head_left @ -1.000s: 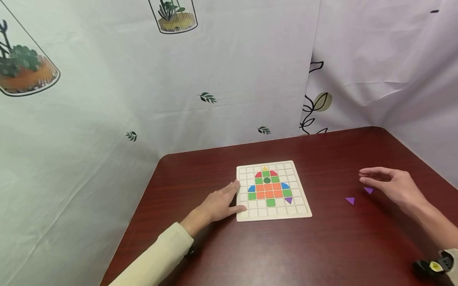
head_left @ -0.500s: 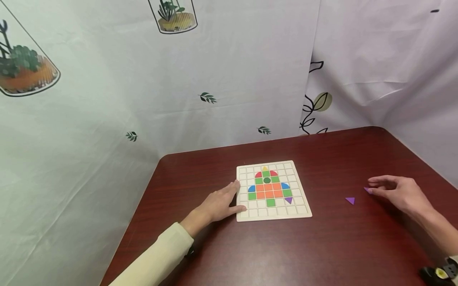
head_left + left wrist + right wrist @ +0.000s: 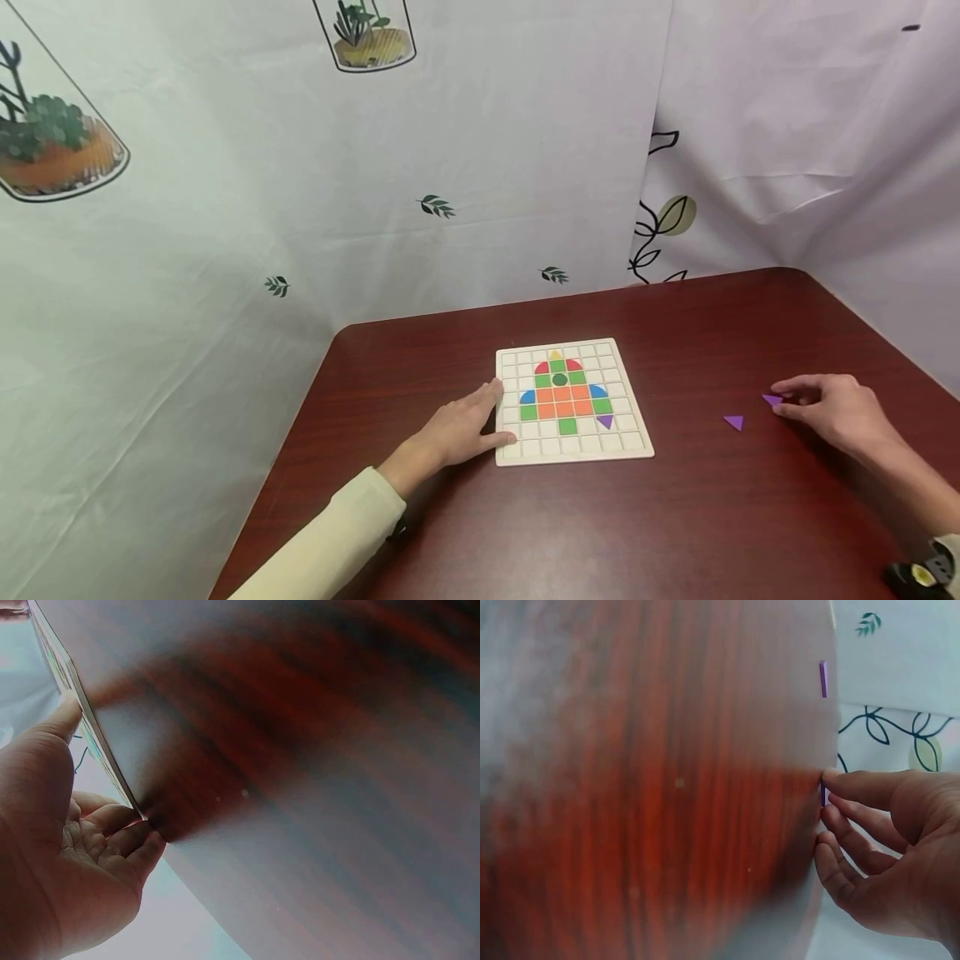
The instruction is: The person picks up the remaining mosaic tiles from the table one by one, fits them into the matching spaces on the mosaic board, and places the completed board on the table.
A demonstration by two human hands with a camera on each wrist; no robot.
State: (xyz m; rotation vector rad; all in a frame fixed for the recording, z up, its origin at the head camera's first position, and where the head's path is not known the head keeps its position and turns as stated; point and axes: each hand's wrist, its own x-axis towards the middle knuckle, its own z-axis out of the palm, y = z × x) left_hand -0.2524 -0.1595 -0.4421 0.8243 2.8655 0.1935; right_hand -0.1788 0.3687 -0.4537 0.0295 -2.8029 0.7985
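A cream square grid board [image 3: 630, 444] lies on the table, bearing coloured pieces in a rocket-like shape. My left hand [image 3: 457, 425] rests at its left side, fingers along the edge and thumb over the lower left corner; the left wrist view shows this hand [image 3: 82, 847] against the board's edge [image 3: 105, 750]. Over on the right, my right hand [image 3: 840, 408] has its thumb and fingertips at a purple triangle [image 3: 772, 400]. In the right wrist view the thumb and fingers of this hand [image 3: 892, 840] pinch the flat purple triangle [image 3: 823, 793] from both sides.
Another purple triangle [image 3: 734, 422] lies loose between the board and my right hand. One more purple triangle [image 3: 605, 422] sits on the board's right part. The dark red table [image 3: 600, 525] ends at a printed cloth [image 3: 480, 150] behind it.
My right hand has come down and slightly right onto the farther purple triangle, its thumb and fingers closing about it. The left hand and board have stayed put.
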